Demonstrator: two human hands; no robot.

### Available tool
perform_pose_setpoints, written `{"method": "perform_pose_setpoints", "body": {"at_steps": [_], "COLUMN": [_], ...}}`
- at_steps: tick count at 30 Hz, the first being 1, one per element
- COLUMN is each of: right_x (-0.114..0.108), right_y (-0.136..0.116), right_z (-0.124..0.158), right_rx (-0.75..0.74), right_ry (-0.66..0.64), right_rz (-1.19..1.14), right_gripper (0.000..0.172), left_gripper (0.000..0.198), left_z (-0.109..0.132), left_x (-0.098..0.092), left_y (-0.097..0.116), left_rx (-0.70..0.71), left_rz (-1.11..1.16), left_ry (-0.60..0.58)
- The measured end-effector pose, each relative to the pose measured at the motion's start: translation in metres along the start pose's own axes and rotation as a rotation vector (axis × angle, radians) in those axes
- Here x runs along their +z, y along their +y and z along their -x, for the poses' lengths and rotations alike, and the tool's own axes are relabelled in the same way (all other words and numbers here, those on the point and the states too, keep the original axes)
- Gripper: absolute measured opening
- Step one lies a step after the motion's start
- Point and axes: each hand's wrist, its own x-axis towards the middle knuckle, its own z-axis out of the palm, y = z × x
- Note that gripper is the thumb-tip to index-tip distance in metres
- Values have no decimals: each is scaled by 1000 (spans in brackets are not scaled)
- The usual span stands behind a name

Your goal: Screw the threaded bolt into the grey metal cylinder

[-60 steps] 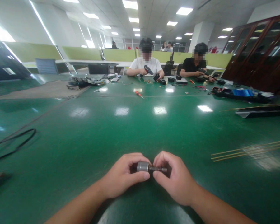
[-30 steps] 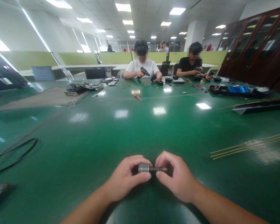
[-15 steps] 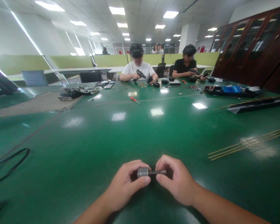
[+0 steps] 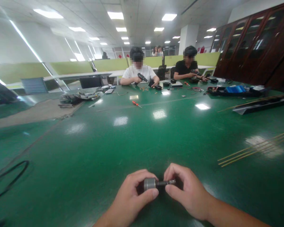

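Observation:
A metal part [image 4: 150, 183], a wide grey cylinder with a thin dark shaft pointing right, lies level between my hands near the bottom centre. My left hand [image 4: 134, 195] is closed round the cylinder, thumb in front and fingers behind. My right hand [image 4: 188, 192] pinches the shaft near its right end between thumb and fingers. Both hands are just above the green table [image 4: 104, 148]. The fingertips behind the part are partly hidden.
A red screwdriver [image 4: 136, 104] lies mid-table. Thin brass-coloured rods [image 4: 255, 151] are at the right, a black cable loop [image 4: 11, 183] at the left. Electronic scraps [image 4: 78, 98] sit at the back left. Across the table, two people hold power tools.
Both hands and the metal part sit slightly lower and further right in the view. The grip on the part looks the same. The background has shifted slightly with the camera.

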Motion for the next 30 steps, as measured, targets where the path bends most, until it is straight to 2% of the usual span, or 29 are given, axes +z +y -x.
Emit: {"method": "perform_pose_setpoints", "body": {"at_steps": [10, 15, 19, 25, 30], "right_x": [2, 3, 2, 1, -1], "right_y": [2, 1, 1, -3, -2], "right_z": [1, 0, 0, 0, 3], "right_rx": [21, 31, 30, 68, 69], "right_ry": [-3, 1, -8, -32, -46], "right_rz": [-8, -2, -3, 21, 31], "right_gripper": [14, 16, 17, 17, 18], "left_gripper": [45, 43, 41, 42, 42], "left_z": [3, 3, 0, 3, 2], "left_x": [-1, -2, -1, 0, 2], "left_y": [-1, -4, -3, 4, -4], "left_rx": [-11, -9, 17, 50, 106], "left_rz": [-25, -28, -28, -52, -58], "left_ry": [23, 27, -5, 39, 10]}}
